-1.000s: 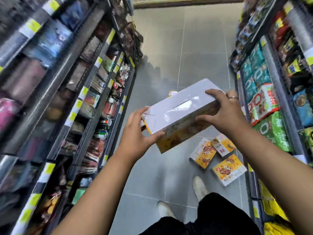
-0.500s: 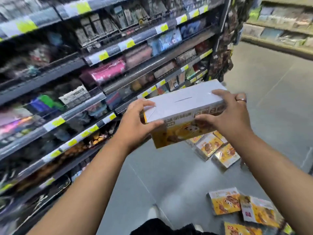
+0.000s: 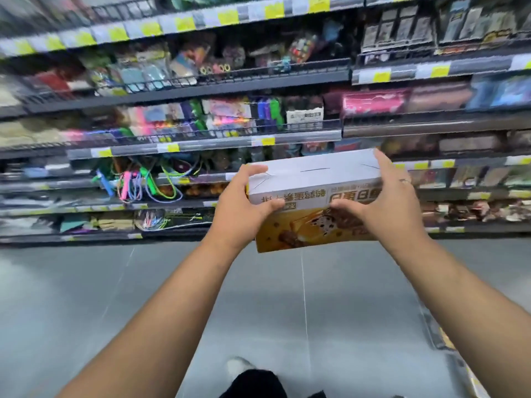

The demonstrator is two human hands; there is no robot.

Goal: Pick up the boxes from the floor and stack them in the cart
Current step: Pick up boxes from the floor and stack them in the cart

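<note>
I hold one box [image 3: 313,179] in the air at chest height, in front of the shelves. It has a plain white top and a yellow printed side facing me. My left hand [image 3: 244,208] grips its left end, thumb on the near side. My right hand [image 3: 385,202] grips its right end, fingers over the top edge, a ring on one finger. No cart and no other boxes are in view.
A long dark shelving unit [image 3: 201,145] full of blurred small goods fills the upper half of the view. Grey tiled floor [image 3: 86,297] lies between me and it. My white shoe [image 3: 238,366] shows at the bottom, and a shelf edge [image 3: 459,360] at the lower right.
My view has swung left from looking down the aisle to facing the shelves. The boxes on the floor have passed out of view. Both hands keep the same hold on the box.
</note>
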